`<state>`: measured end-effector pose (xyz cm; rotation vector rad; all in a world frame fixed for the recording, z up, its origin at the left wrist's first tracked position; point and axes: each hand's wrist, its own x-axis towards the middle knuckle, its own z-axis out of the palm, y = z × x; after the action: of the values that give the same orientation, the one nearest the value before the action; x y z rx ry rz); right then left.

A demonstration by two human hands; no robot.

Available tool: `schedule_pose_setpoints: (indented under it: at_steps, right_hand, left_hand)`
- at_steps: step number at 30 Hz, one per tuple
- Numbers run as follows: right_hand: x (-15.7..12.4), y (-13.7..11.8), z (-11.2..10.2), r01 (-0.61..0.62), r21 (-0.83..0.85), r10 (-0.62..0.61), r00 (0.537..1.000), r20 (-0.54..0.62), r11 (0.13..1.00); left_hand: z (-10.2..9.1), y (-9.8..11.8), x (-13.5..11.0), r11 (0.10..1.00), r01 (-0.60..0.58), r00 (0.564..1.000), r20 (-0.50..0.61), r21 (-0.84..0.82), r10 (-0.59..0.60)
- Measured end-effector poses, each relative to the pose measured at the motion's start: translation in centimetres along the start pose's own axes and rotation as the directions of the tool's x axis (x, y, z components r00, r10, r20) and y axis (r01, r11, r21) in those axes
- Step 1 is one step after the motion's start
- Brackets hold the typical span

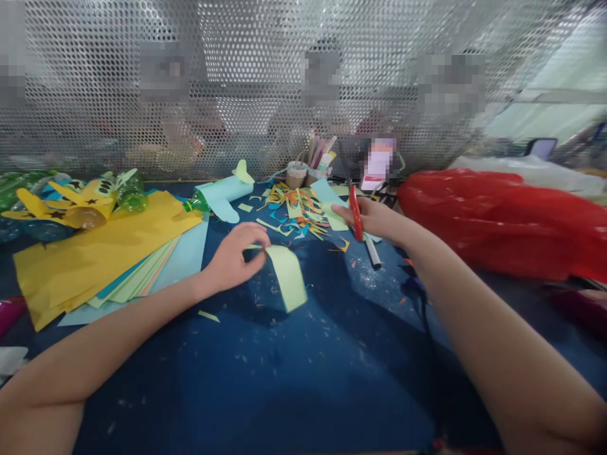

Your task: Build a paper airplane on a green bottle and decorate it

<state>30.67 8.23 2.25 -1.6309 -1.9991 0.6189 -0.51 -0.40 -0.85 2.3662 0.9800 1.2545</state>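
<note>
My left hand (239, 253) pinches one end of a pale green paper strip (289, 278) between thumb and fingers. The strip curves down over the blue tabletop (284, 385). Farther off to the right, my right hand (374, 218) is closed on red-handled scissors (355, 213); their blades are hard to make out. Its fingertips reach over a pale green paper piece (336, 218), and I cannot tell whether they press on it. A white stick-like thing (372, 251), perhaps a glue stick or pen, lies just below this hand.
Paper scraps (296, 208) are heaped at the back centre. Yellow sheets (109, 246) and coloured papers lie left, near paper-wrapped green bottles (222, 193). A cup (296, 175), a phone (378, 165) and a red plastic bag (497, 221) stand behind and right, before a perforated metal screen (251, 82).
</note>
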Motion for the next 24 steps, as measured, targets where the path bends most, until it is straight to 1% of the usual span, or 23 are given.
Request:
schedule_pose_setpoints:
  at_steps: [1,2,3,4,5,6,8,9,10,11,13,16,19,21,23,24]
  right_hand:
    - [-0.2,-0.7,0.6,0.015,0.087,-0.017,1.0,0.018,0.996]
    - [-0.5,-1.4,1.2,0.012,0.334,-0.038,0.997,0.071,0.942]
    - [-0.6,-2.1,1.9,0.005,0.525,-0.077,0.99,0.115,0.851]
    - [-0.8,-2.8,2.5,-0.026,0.635,-0.09,0.984,0.151,0.772]
    - [-1.0,-3.4,3.2,-0.061,0.71,-0.088,0.981,0.171,0.701]
    - [-1.2,-4.0,3.8,-0.086,0.74,-0.067,0.982,0.175,0.667]
    - [-1.8,-5.3,4.9,-0.092,0.751,-0.016,0.991,0.135,0.654]
    - [-2.2,-5.9,5.4,-0.069,0.751,-0.021,0.994,0.11,0.657]
    - [-2.7,-6.5,5.9,-0.042,0.741,-0.076,0.989,0.124,0.67]
    - [-3.1,-7.1,6.3,-0.03,0.748,-0.091,0.989,0.121,0.664]
    - [-3.8,-8.0,7.0,0.025,0.745,-0.116,0.991,0.071,0.667]
    - [-4.4,-8.6,7.5,0.121,0.685,-0.156,0.988,-0.011,0.718]
    - [-4.6,-8.8,7.5,0.146,0.637,-0.212,0.977,0.029,0.757]
    - [-4.7,-8.7,7.4,0.141,0.611,-0.231,0.971,0.07,0.779]
    - [-4.7,-8.5,7.5,0.144,0.59,-0.247,0.964,0.098,0.795]
    - [-4.7,-8.3,7.6,0.14,0.599,-0.255,0.961,0.111,0.789]
  left_hand:
    - [-0.3,0.2,0.4,0.986,0.127,0.989,-0.062,-0.109,-0.134]
    - [-0.6,0.3,0.7,0.94,0.232,0.961,-0.089,-0.252,-0.261]
    - [-0.8,0.4,1.0,0.864,0.325,0.923,-0.069,-0.385,-0.378]
    - [-0.9,0.4,1.3,0.77,0.4,0.881,-0.022,-0.497,-0.473]
    - [-1.0,0.4,1.5,0.675,0.458,0.838,0.028,-0.579,-0.545]
    - [-1.0,0.3,1.6,0.59,0.505,0.796,0.075,-0.63,-0.601]
    - [-0.9,0.2,1.6,0.469,0.564,0.726,0.137,-0.68,-0.674]
    - [-0.7,0.1,1.6,0.432,0.581,0.705,0.161,-0.69,-0.691]
    - [-0.5,0.2,1.4,0.409,0.59,0.697,0.183,-0.697,-0.694]
    - [-0.2,0.2,1.2,0.399,0.593,0.7,0.203,-0.7,-0.685]
    - [0.2,0.5,0.9,0.406,0.591,0.724,0.236,-0.697,-0.648]
    - [0.6,1.1,0.4,0.423,0.605,0.755,0.316,-0.675,-0.575]
    - [0.7,1.8,0.3,0.434,0.626,0.76,0.383,-0.648,-0.525]
    - [0.7,1.9,0.3,0.445,0.625,0.761,0.374,-0.641,-0.531]
    - [0.6,1.8,0.5,0.456,0.617,0.762,0.341,-0.641,-0.551]
    - [0.5,1.6,0.6,0.466,0.607,0.765,0.315,-0.643,-0.562]
